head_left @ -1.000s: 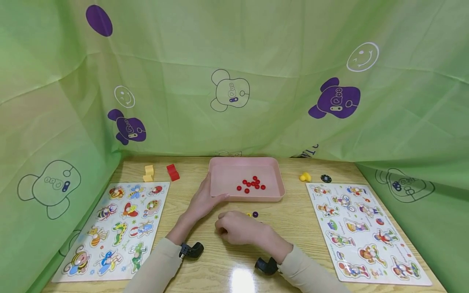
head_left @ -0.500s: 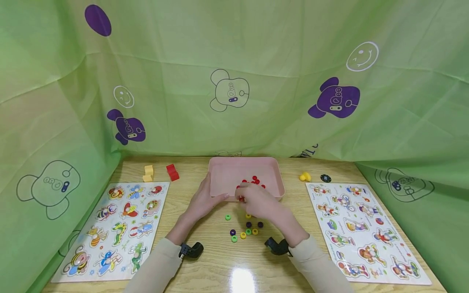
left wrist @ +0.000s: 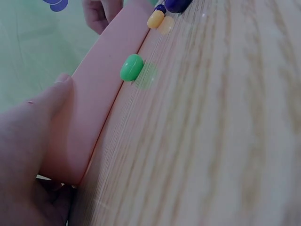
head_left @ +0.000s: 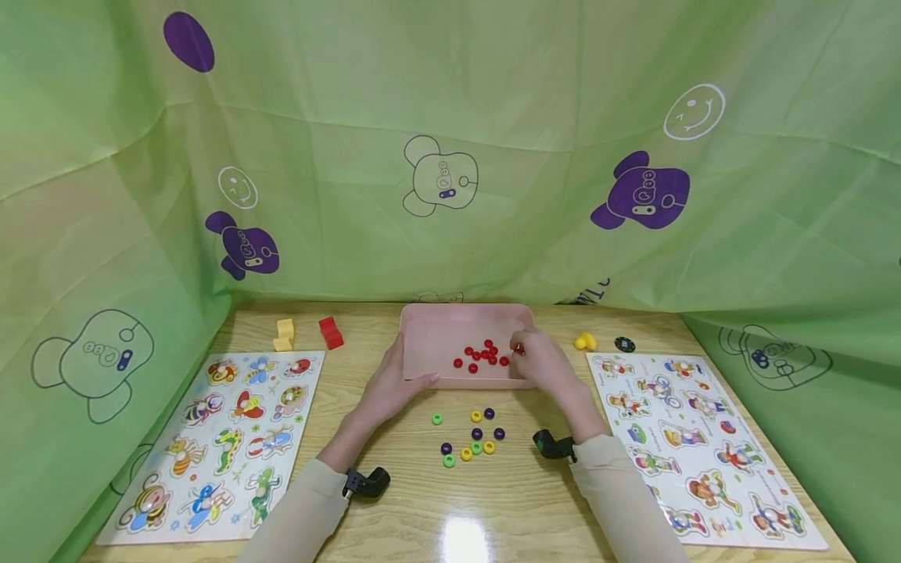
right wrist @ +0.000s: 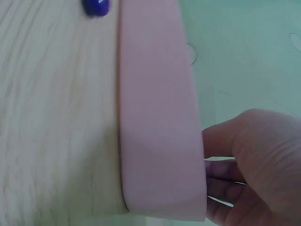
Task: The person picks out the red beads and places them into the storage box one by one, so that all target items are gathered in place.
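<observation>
In the head view, my left hand (head_left: 394, 383) grips the left front corner of a pink tray (head_left: 450, 383). Its thumb (left wrist: 59, 89) lies on the front wall in the left wrist view, the fingers along the left side. Several red beads (head_left: 485, 355) lie inside the tray. My right hand (head_left: 552, 367) reaches over the right front corner and pinches a red bead (head_left: 518, 349) inside the right end. From the right wrist, the tray wall (right wrist: 157, 108) hides those fingertips. In front of the tray lie loose green beads (head_left: 437, 419), yellow beads (head_left: 489, 447) and purple beads (head_left: 477, 434).
Picture puzzle boards stand to either side, an insect board (head_left: 225, 446) left and a figure board (head_left: 704, 446) right. Yellow blocks (head_left: 284, 335) and a red block (head_left: 331, 333) lie back left. Back right are a yellow toy (head_left: 585, 341) and a black chip (head_left: 624, 344).
My right hand has gone from the loose beads on the table, up past the tray's front wall with a red bead, and rightward to the tray's right end. The left hand stays put.
</observation>
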Demonstrator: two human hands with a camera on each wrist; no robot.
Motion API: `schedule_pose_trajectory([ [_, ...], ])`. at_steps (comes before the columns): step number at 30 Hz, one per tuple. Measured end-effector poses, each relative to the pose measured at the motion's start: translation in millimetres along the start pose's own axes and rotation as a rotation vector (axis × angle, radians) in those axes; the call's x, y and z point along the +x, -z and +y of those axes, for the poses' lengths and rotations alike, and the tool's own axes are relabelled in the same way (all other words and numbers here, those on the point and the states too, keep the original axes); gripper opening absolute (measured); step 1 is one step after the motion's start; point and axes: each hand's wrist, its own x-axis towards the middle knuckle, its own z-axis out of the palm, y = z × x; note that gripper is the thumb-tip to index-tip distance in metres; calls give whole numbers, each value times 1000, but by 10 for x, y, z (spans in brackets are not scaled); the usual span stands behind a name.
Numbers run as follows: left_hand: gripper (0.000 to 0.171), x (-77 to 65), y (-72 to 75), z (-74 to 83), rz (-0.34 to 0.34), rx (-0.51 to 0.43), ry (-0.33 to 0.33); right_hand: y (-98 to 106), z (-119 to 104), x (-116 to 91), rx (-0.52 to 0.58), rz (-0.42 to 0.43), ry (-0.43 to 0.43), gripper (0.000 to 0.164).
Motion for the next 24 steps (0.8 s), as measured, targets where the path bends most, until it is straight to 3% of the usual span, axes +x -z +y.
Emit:
schedule_pose_trajectory([
  [7, 108, 12, 23, 2, 1, -32, -29, -82, -35, 44, -59, -7, 22, 13],
  [14, 110, -6, 16, -4, -3, 6, -8, -137, -48, 34, -101, -30, 32, 12],
  [24, 107, -7, 4, 3, -9, -12, -10, 17, -14, -22, -58, 1, -2, 16],
])
